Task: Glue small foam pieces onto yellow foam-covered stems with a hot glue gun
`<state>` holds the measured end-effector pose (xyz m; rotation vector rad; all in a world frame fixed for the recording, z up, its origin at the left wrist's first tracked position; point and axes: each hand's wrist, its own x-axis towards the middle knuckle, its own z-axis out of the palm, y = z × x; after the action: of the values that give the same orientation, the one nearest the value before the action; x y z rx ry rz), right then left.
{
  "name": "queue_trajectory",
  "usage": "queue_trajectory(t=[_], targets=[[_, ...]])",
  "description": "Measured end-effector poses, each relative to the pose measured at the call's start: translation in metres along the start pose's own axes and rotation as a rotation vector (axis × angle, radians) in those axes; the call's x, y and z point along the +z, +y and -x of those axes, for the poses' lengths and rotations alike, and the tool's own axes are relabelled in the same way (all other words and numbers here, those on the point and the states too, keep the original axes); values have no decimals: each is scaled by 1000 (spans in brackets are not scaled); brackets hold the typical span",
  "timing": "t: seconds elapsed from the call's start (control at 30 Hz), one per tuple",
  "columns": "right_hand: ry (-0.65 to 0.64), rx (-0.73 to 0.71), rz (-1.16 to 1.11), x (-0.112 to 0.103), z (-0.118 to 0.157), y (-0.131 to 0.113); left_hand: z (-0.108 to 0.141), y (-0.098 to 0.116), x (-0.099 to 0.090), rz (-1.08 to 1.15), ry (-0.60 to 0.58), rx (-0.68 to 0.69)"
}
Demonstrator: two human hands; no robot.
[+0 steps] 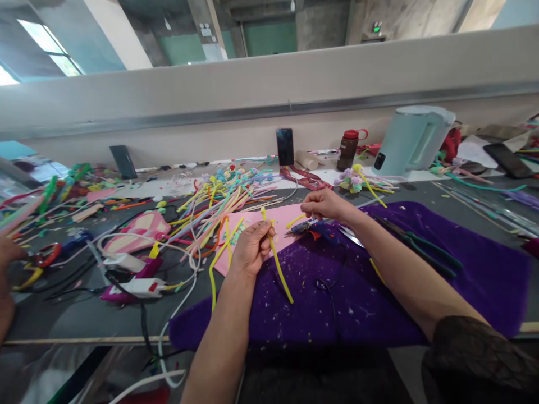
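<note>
My left hand [255, 244] pinches a yellow pipe cleaner [280, 275], whose long end hangs down over the purple cloth [303, 308] and whose short bent top sticks up past the fingertips. My right hand [322, 203] is closed in a pinch just to the right; whatever its fingertips hold is too small to make out. Just below those fingertips is a short yellow piece [296, 221], and I cannot tell whether they touch it. Under the right hand, a blue glue gun [311, 226] lies with its nozzle over the pink sheet [280, 216].
Dark-handled pliers [429, 252] lie right of my right forearm. Many coloured pipe cleaners [210, 210] pile up at left, beside a white power strip [145, 287] and cables. A phone [285, 147], red-lidded bottle [348, 150] and kettle [410, 140] stand behind. Another person's hand [8, 255] is at far left.
</note>
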<state>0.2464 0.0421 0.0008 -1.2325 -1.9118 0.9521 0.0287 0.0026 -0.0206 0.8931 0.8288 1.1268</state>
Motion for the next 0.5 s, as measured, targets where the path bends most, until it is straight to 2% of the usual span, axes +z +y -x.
queue_trajectory(t=[0.1, 0.17, 0.23, 0.4, 0.5], targets=[[-20, 53, 564, -15, 2, 4, 1, 2, 0, -6, 8, 6], [-47, 112, 746, -19, 3, 6, 2, 3, 1, -1, 8, 9], [-95, 167, 778, -18, 5, 8, 2, 3, 1, 7, 15, 14], [-356, 337, 792, -8, 5, 16, 3, 3, 1, 13, 10, 28], [-409, 368, 759, -5, 5, 20, 4, 2, 0, 16, -4, 35]])
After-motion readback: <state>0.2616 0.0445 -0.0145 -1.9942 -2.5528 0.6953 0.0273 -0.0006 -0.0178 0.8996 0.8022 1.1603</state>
